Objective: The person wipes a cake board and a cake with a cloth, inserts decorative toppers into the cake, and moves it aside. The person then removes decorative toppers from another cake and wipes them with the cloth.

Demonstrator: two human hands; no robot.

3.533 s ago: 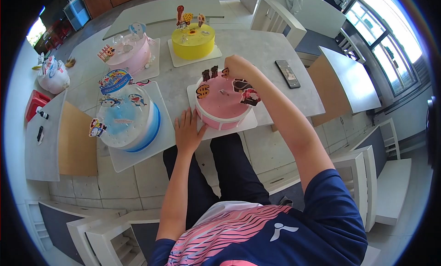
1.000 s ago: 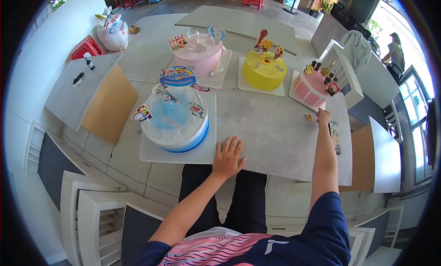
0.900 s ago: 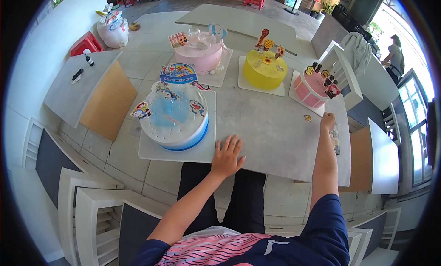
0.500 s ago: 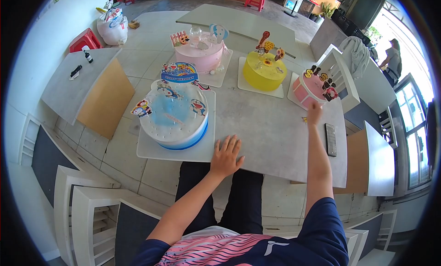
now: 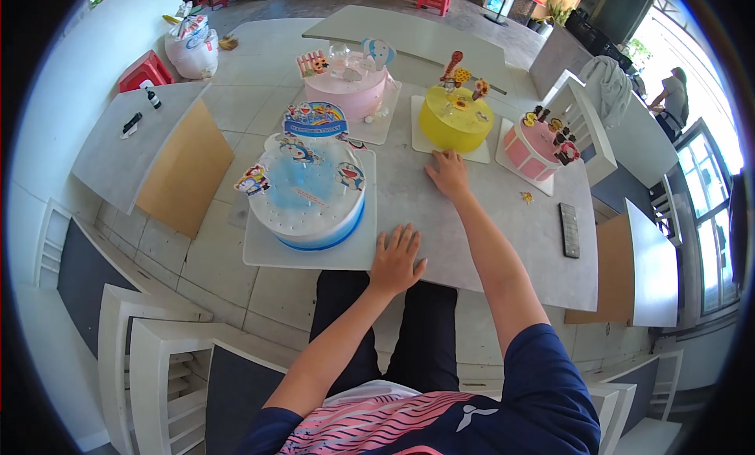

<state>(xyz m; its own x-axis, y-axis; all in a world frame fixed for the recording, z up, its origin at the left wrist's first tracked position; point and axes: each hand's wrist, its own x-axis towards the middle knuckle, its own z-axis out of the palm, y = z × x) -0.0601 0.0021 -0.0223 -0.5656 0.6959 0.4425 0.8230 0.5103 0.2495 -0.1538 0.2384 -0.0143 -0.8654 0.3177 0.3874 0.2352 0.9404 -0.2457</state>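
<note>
My left hand (image 5: 395,260) lies flat at the table's near edge, fingers spread, beside the board (image 5: 314,257) under a large blue and white cake (image 5: 299,189) with cartoon toppers. My right hand (image 5: 448,174) reaches forward to the front edge of the board (image 5: 423,136) under a yellow cake (image 5: 454,128) topped with sunflowers. Its fingers are stretched out with the thumb apart, and the fingertips overlap the board edge; whether they press on it I cannot tell. A smaller pink cake (image 5: 528,150) with dark toppers stands to the right. Behind the blue cake is another pink cake (image 5: 346,93).
A dark keypad-like object (image 5: 569,231) and a small yellow piece (image 5: 527,196) lie on the right of the grey table (image 5: 503,243). White chairs (image 5: 145,361) stand around. A side table (image 5: 118,152) is at left. A person (image 5: 672,101) is at the far right.
My right hand has moved left from the small pink cake to the front of the yellow cake's board, and its fingers have opened out. My left hand stays at the table edge.
</note>
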